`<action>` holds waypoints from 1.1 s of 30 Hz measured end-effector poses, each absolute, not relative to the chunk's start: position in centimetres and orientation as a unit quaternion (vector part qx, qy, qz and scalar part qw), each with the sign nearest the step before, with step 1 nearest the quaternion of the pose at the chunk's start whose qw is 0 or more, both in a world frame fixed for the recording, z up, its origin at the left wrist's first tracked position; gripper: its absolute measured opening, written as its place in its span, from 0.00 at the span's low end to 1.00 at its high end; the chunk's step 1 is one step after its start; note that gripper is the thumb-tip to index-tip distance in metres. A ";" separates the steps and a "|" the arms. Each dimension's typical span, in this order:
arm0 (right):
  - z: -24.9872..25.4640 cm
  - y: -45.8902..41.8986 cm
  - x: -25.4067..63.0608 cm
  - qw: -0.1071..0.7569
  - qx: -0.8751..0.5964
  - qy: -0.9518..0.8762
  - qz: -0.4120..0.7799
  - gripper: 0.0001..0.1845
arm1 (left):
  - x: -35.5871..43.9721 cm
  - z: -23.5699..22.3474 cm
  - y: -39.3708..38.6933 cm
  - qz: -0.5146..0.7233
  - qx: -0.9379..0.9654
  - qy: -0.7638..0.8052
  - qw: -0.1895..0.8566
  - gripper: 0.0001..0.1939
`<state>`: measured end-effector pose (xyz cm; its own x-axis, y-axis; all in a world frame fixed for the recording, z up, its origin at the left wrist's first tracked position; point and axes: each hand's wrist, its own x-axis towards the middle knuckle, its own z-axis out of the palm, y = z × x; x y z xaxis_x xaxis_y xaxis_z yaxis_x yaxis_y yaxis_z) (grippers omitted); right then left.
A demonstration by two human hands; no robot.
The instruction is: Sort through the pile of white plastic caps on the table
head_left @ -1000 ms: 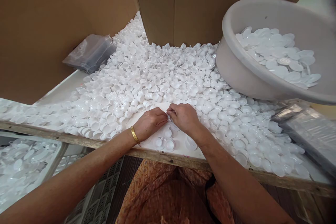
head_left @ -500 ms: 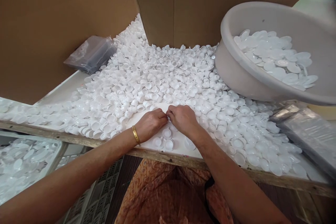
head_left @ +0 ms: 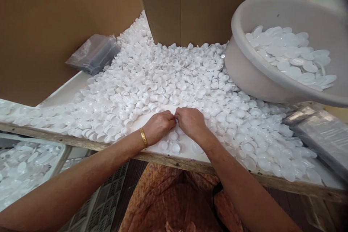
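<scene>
My left hand [head_left: 160,126] and my right hand [head_left: 191,121] meet over a bare patch of the white tabletop [head_left: 160,148]. The fingers of both are closed and pinched together, tip to tip. Whatever lies between them is too small or hidden to make out. Just below the fingertips lie several small round white plastic caps [head_left: 175,148], one close to my right wrist. A large heap of similar white caps [head_left: 174,76] spreads behind and to both sides of my hands.
A grey tub [head_left: 241,61] with flat white discs [head_left: 296,54] stands at right. Clear plastic packs lie at left [head_left: 94,53] and right [head_left: 320,127]. Cardboard [head_left: 190,7] walls the back. A crate of white pieces [head_left: 24,166] sits below the wooden table edge [head_left: 168,160] at left.
My hands stay pinched together at nearly the same spot, shifted very slightly to the right. The camera view has tilted a little; the caps below my hands look unchanged.
</scene>
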<state>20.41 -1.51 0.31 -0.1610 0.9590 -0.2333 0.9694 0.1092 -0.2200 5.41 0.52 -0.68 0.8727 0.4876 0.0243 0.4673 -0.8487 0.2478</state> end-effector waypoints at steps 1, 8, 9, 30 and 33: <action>0.2 -1.5 20.3 0.022 0.652 0.740 -0.161 0.13 | 5.4 -0.9 0.5 0.053 0.959 0.250 0.119 0.14; 0.3 -0.7 19.9 0.041 0.653 0.740 -0.157 0.09 | 5.6 -2.1 0.1 0.126 0.946 0.277 0.112 0.12; 0.4 -0.7 19.9 0.042 0.653 0.740 -0.156 0.09 | 5.7 -2.2 0.0 0.123 0.944 0.286 0.113 0.11; 1.0 -6.2 22.3 0.002 0.496 0.866 -0.060 0.09 | 4.3 0.1 -3.8 0.146 0.910 0.371 0.114 0.12; 0.8 -5.8 22.5 0.002 0.523 0.851 -0.048 0.08 | 4.3 0.0 -3.2 0.129 0.920 0.353 0.108 0.12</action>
